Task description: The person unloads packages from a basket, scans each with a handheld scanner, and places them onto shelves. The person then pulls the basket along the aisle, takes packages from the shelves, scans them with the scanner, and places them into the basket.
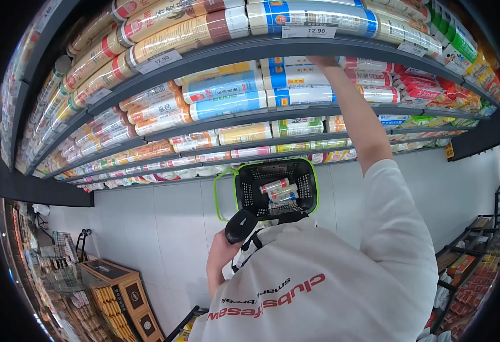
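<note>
My right arm stretches up to the shelf, and my right hand (325,60) is partly behind the upper shelf's edge, among cylindrical packs of dried noodles. Its fingers are hidden, so whether it grips a pack does not show. Beside it lie white-and-blue noodle packs (301,94) and red-and-white packs (370,78). Low in front of my body, my left hand (222,251) is wrapped round a black rounded handheld device (241,226). Just beyond the device, a black shopping basket (308,185) with a green rim holds several noodle packs (280,192).
Price tags (309,32) line the shelf edge (216,52). Pale floor tiles (170,222) lie below the shelves. Behind on the left stands a brown display case (125,290); on the right is a rack (461,268) with packaged goods.
</note>
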{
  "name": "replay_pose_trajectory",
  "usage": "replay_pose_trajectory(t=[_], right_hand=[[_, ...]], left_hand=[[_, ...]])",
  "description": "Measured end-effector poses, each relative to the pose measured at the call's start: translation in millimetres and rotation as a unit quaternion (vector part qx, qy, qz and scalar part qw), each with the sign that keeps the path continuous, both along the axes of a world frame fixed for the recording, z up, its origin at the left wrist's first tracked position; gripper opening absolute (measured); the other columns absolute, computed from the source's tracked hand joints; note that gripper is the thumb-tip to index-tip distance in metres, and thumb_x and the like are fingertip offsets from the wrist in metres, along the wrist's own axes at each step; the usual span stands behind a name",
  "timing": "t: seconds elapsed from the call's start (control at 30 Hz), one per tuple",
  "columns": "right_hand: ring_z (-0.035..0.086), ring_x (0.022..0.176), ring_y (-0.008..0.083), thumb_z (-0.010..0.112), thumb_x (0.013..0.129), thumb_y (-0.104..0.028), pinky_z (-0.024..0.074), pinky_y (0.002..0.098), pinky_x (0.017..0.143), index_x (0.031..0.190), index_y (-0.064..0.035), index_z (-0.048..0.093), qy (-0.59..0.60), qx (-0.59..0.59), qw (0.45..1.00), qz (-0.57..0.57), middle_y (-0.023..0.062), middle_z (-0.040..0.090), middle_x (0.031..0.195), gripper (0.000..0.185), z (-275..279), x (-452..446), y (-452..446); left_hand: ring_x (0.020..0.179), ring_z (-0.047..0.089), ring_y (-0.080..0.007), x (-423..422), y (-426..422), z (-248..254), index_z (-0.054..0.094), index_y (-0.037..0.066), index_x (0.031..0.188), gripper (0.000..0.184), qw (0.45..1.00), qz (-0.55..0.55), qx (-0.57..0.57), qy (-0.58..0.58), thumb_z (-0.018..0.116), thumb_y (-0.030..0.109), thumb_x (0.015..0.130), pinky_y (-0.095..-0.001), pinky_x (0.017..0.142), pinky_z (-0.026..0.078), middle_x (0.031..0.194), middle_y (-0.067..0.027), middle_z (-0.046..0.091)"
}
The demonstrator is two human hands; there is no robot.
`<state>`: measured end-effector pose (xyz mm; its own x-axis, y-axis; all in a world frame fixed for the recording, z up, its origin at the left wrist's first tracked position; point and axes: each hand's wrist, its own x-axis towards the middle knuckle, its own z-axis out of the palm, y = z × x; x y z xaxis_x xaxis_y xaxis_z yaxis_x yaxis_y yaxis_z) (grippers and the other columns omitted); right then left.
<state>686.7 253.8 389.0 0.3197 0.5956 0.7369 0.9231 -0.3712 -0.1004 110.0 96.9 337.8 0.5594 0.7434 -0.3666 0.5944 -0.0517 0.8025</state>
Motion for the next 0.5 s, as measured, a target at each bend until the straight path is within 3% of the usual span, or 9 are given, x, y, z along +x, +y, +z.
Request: replay_pose_trajectory(t=[0.17,0.27,0.37,0.47,0.5], right_hand=[[0.053,0.118,0.0372,0.058,0.089,-0.035,0.0429,0.0497,0.099,0.128,-0.0098,0.057,0.015,0.093,0.995,-0.039,0.0184,0.057,0.128,0.047,3,-22,-5],[0.051,0.124,0.0352,0.057,0.091,-0.038,0.0346,0.051,0.107,0.129,-0.0055,0.055,0.028,-0.044,0.995,-0.082,0.0184,0.056,0.129,0.05,7,-47,-25],[0.041,0.133,0.0378,0.051,0.095,-0.037,0.0243,0.055,0.113,0.137,0.0006,0.045,-0.044,0.044,0.997,-0.055,0.022,0.046,0.14,0.057,-33,-73,-43],[0.031,0.14,0.0383,0.049,0.097,-0.036,0.0204,0.0576,0.114,0.142,0.0043,0.036,-0.016,0.051,0.999,0.007,0.0235,0.035,0.148,0.062,-56,-108,-75],[0.03,0.14,0.0384,0.049,0.097,-0.036,0.0205,0.0575,0.114,0.143,0.0036,0.035,-0.005,0.03,0.999,0.011,0.0232,0.033,0.149,0.062,-64,-118,-86]], left_hand=[[0.062,0.059,-0.0134,4,-3,6,0.065,-0.003,0.092,0.021,1.0,-0.028,0.009,0.009,0.072,0.01,0.077,-0.031,0.063,0.05,0.07,-0.0103,0.066],[0.078,0.069,-0.0322,5,-5,7,0.065,-0.004,0.096,0.024,0.999,-0.045,0.008,0.005,0.07,0.009,0.077,-0.0354,0.073,0.052,0.083,-0.0205,0.069],[0.08,0.069,-0.0326,4,-10,5,0.066,-0.003,0.097,0.025,0.998,-0.057,-0.006,0.007,0.071,0.011,0.077,-0.0355,0.074,0.052,0.084,-0.0208,0.069],[0.068,0.063,-0.0191,6,-19,2,0.066,-0.002,0.097,0.025,0.998,-0.062,0.012,-0.024,0.074,0.011,0.077,-0.0332,0.069,0.052,0.077,-0.0138,0.068],[0.069,0.063,-0.0191,7,-22,1,0.066,-0.002,0.097,0.025,0.997,-0.067,0.007,-0.033,0.074,0.011,0.077,-0.0333,0.069,0.052,0.077,-0.014,0.068]])
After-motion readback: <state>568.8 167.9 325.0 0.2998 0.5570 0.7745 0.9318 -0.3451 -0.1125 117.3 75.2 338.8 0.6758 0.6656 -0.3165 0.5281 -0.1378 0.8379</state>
